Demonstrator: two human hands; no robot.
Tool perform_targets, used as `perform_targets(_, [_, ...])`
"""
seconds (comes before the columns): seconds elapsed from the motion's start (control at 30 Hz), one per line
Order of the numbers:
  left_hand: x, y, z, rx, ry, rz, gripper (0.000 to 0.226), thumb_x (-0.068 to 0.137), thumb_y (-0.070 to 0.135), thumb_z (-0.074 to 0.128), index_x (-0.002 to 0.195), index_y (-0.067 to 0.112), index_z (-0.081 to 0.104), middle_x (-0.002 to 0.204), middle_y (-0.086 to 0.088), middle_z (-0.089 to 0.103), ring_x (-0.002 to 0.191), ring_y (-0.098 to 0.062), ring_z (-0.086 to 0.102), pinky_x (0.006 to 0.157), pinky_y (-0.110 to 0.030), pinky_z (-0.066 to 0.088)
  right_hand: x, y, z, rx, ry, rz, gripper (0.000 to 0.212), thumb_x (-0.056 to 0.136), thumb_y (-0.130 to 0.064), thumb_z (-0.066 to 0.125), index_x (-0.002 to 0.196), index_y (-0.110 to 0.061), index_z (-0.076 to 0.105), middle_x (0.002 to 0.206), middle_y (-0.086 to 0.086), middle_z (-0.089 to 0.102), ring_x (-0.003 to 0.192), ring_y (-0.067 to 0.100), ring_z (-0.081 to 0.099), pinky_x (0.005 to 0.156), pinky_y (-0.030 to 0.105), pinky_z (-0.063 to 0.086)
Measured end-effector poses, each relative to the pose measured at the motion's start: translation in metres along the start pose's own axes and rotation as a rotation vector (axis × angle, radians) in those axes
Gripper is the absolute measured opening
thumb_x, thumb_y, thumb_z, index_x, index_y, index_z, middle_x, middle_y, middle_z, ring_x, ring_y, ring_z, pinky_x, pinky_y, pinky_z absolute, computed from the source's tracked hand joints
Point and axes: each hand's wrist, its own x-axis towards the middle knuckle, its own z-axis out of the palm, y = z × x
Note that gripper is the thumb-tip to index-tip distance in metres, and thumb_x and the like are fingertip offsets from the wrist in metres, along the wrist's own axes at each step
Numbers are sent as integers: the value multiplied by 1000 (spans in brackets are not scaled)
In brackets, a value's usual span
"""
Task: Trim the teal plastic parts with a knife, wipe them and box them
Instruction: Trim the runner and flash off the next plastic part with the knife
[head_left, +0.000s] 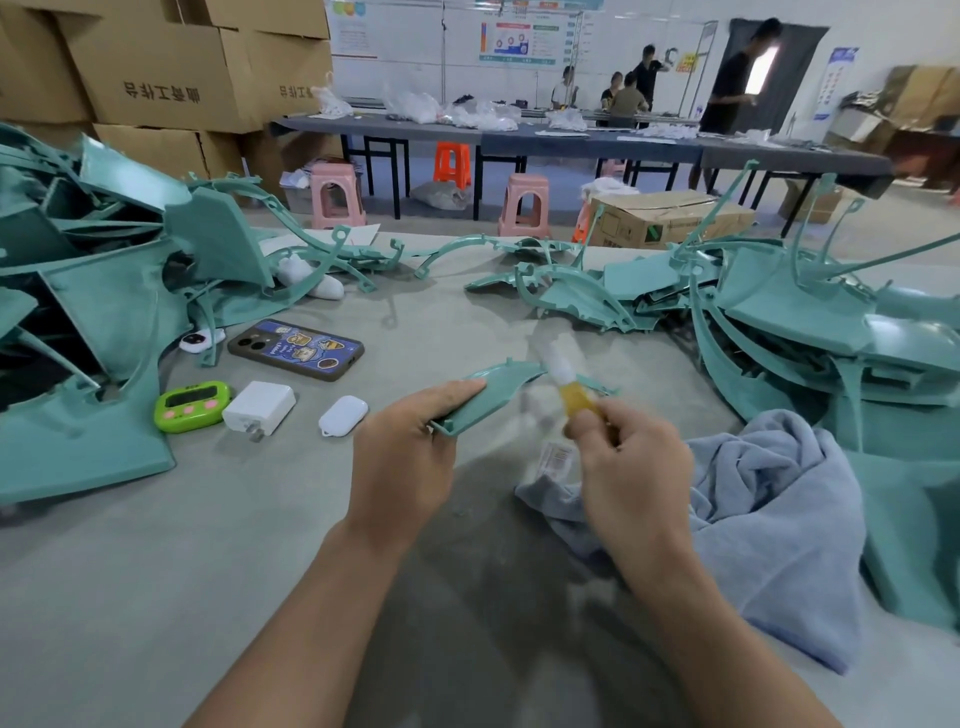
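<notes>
Head view shows both hands raised just above the grey worktop. The left hand grips a curved teal part at its near end, thumb laid flat along the top face and fingers curled beneath. The right hand is closed round the yellow handle of a knife, whose pale upper end is blurred and lies over the part's far edge. A blue-grey cloth lies crumpled just beside the right hand. Heaps of teal parts sit at the left and right. A phone, a green timer and a white charger lie left of the hands.
</notes>
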Motion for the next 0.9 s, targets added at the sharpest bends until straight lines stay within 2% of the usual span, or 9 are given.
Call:
perform_targets(0.1, [1,0,2,30,-21,-53,45,86,-5,70,118,25,76,114,25,68,107,4,66,94,-7,45,5,9,-7,13,56,102,30,97,-24,58,72,-8,63,48,-8,44,50,13,36,55,34,31])
perform_targets(0.23, [1,2,4,53,-154,-146,43,93,8,63,126,34,69,110,20,73,93,-4,66,80,2,38,-4,-1,-3,147,68,-26,29,94,-26,60,68,-15,60,51,-3,45,49,10,36,50,33,32])
perform_targets(0.37, [1,5,3,67,-195,-100,40,92,14,59,124,36,67,92,22,69,80,-11,61,70,0,36,-17,-13,-1,203,-64,-224,35,92,-33,58,64,-16,48,52,-5,39,49,5,34,46,15,29])
perform_targets(0.47, [1,2,4,135,-184,-135,32,89,22,54,114,33,69,63,14,57,66,-20,52,60,-16,41,-19,-14,-2,57,-162,-320,35,92,-31,57,65,-16,41,52,-6,38,48,11,34,45,20,25])
perform_targets(0.53, [1,1,4,159,-192,-126,32,89,19,54,113,31,70,71,8,59,70,-23,56,63,-19,46,-14,-11,-2,15,-155,-271,34,91,-29,57,63,-17,42,51,-6,39,49,11,34,46,23,24])
perform_targets(0.6, [0,3,4,118,-192,-117,40,89,12,55,120,32,71,108,27,65,94,-10,65,76,-3,43,-9,-10,-5,24,-69,-191,38,91,-23,59,58,-21,41,50,-8,40,50,10,34,48,22,24])
perform_targets(0.67, [2,6,2,95,-182,-114,47,89,9,55,126,33,70,126,30,62,113,2,61,91,-2,41,-7,-9,-8,51,-9,-180,43,92,-14,61,55,-23,40,50,-6,39,50,10,33,49,21,23])
perform_targets(0.83, [3,7,4,142,-215,-156,50,85,16,50,125,38,68,106,4,77,97,-25,70,85,-35,55,-16,-19,-12,93,-220,-289,36,89,-20,60,60,-14,39,50,-5,32,46,5,31,45,14,23])
perform_targets(0.9, [3,7,3,159,-202,-131,49,85,14,52,125,38,68,110,6,75,96,-26,70,83,-36,55,-12,-18,-14,44,-216,-252,40,91,-17,62,58,-18,40,47,-8,35,44,6,35,46,17,24])
